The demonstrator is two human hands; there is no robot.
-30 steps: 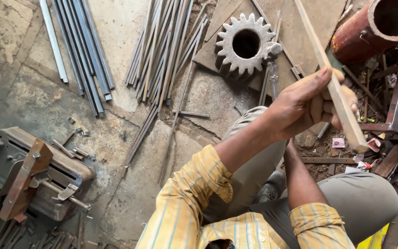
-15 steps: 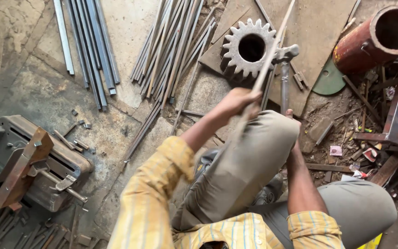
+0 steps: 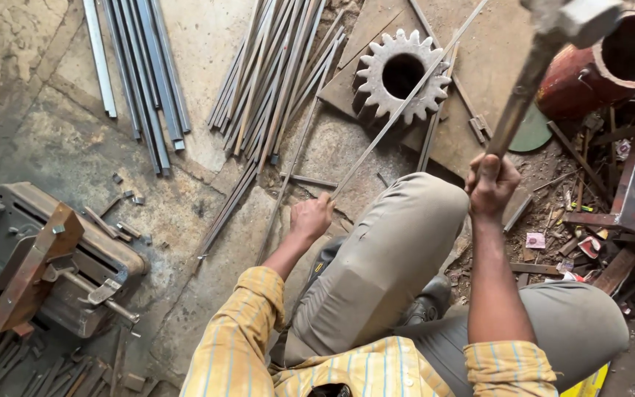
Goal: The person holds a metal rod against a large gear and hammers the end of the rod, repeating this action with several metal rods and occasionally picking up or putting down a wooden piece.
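Left hand [image 3: 311, 217] closed around the near end of a thin rod [image 3: 406, 103]; rod runs up and right, lying across the gear [image 3: 401, 76] on the floor plate [image 3: 479, 66]. Right hand [image 3: 492, 184] fisted on the hammer [image 3: 531, 73] handle, head raised near the red pipe [image 3: 611, 66]. Loose rod bundle [image 3: 273, 81] left of the gear. Vise [image 3: 45, 257] far left.
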